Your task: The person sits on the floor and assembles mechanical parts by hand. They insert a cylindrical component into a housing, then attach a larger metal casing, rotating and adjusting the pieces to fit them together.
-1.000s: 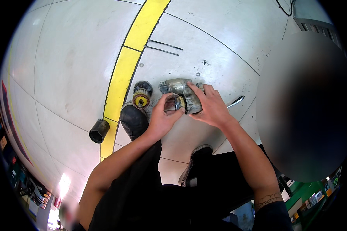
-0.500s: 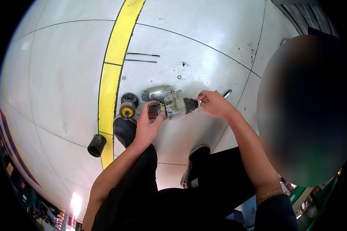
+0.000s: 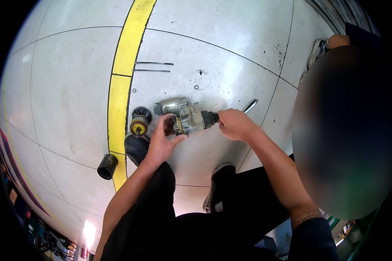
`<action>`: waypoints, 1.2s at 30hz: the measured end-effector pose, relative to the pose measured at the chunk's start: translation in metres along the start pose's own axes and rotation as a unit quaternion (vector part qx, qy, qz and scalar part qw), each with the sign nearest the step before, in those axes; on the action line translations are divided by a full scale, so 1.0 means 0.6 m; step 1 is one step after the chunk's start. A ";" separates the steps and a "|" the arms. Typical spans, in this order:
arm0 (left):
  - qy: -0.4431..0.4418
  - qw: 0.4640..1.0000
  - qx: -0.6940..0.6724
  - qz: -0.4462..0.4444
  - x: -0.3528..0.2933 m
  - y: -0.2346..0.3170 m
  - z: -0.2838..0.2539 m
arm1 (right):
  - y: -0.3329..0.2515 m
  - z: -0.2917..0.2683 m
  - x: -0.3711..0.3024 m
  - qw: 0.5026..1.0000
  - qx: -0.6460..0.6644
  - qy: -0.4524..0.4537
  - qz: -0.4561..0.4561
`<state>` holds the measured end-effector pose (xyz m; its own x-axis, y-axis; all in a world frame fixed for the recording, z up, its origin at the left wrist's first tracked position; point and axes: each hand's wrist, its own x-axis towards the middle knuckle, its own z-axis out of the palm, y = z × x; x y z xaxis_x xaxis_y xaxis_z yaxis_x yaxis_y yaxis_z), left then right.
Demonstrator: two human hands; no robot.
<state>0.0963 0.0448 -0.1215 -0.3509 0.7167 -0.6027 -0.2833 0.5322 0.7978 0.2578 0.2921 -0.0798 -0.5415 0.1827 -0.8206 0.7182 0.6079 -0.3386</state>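
Observation:
A partly dismantled starter motor (image 3: 190,119) lies on its side on the floor before me, its silver solenoid cylinder (image 3: 172,105) along the far side. My left hand (image 3: 162,141) wraps round its open left end, fingers over the far side and thumb along the near edge. From its right end sticks a dark toothed pinion (image 3: 210,118). My right hand (image 3: 238,124) is closed at the pinion's tip; whatever its fingers pinch is hidden. The armature (image 3: 140,122), with copper windings and a yellow end, stands left of my left hand.
A black hollow cylinder (image 3: 107,166) sits by the yellow floor stripe (image 3: 118,104). Two thin long bolts (image 3: 154,67) lie farther off, and a small washer (image 3: 196,87) nearer. A shiny metal tool (image 3: 251,105) lies beyond my right hand. Another person (image 3: 344,130), blurred, is at the right.
The whole view has shifted slightly. My right hand has turned a little and its fingers sit closer against the pinion's tip. The left hand keeps its hold.

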 end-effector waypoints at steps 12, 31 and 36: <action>0.013 0.999 -0.041 0.024 -0.004 -0.021 0.004 | -0.012 0.022 0.021 0.908 0.384 -0.009 0.165; 0.008 0.997 -0.076 0.011 -0.018 -0.035 0.013 | 0.020 0.060 0.045 0.908 0.394 0.052 0.136; 0.018 0.994 -0.106 -0.008 -0.029 -0.033 0.008 | 0.019 0.060 0.041 0.921 0.366 0.063 0.121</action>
<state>0.1120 0.0241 -0.1265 -0.3754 0.6902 -0.6186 -0.4691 0.4342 0.7690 0.2684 0.2760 -0.1205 -0.3399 0.3598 -0.8689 0.9019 -0.1372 -0.4096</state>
